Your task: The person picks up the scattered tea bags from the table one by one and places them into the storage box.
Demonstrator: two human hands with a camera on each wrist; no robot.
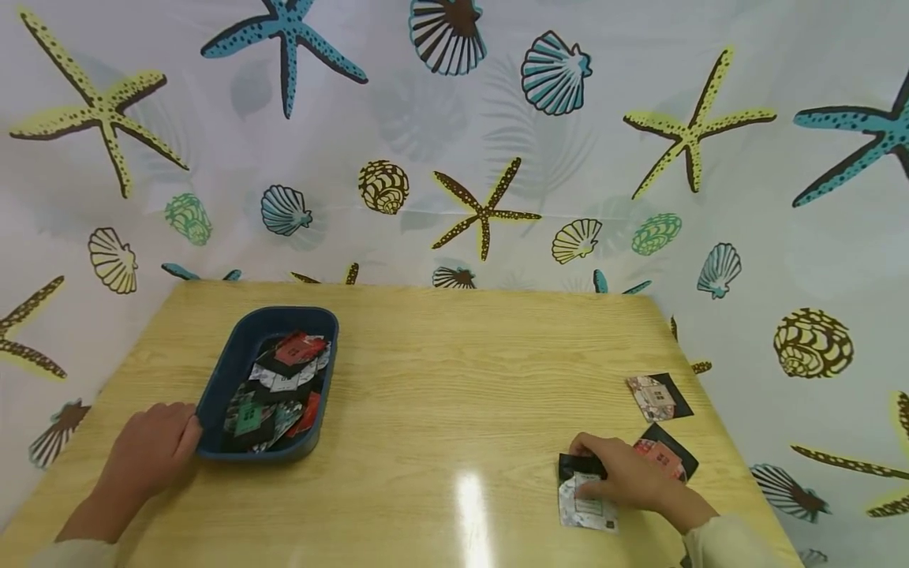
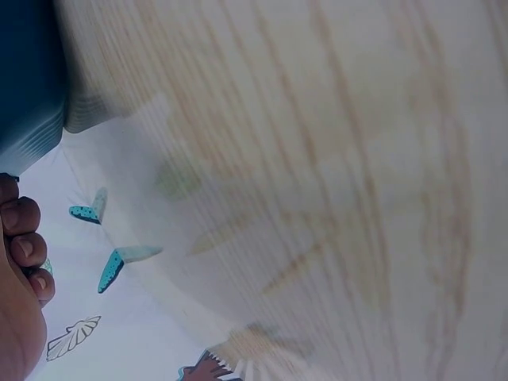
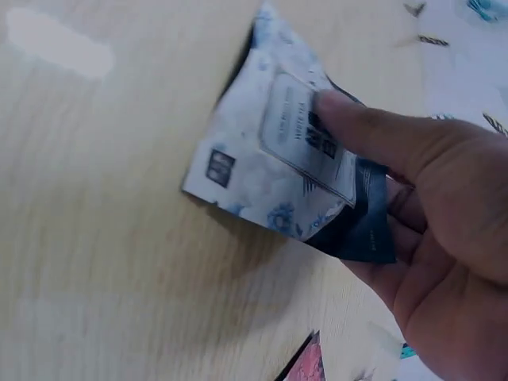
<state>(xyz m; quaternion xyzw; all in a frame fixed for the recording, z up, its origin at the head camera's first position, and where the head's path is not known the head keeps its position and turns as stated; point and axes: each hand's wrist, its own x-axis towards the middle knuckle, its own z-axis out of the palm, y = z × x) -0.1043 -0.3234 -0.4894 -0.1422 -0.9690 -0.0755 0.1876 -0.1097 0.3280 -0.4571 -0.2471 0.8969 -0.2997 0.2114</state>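
My right hand (image 1: pixel 628 476) pinches a white-and-black tea sachet (image 1: pixel 588 505) at the right of the table, thumb on its printed label and fingers behind. In the right wrist view the sachet (image 3: pixel 274 151) is bent and tilted, with blue flowers on its front. At the left, my left hand (image 1: pixel 158 442) grips the front left corner of a dark blue plastic basket (image 1: pixel 323 410). Its curled fingers (image 2: pixel 28 248) show beside the basket in the left wrist view. Inside lie several sachets, among them a red one (image 1: pixel 298 349) and a green one (image 1: pixel 248 418).
A red-and-black sachet (image 1: pixel 663 457) lies just beyond my right hand, and a pinkish-brown one (image 1: pixel 656 397) farther back. The wooden table (image 1: pixel 454 355) is bordered at the back and sides by a white cloth (image 1: pixel 426 134) printed with starfish and shells.
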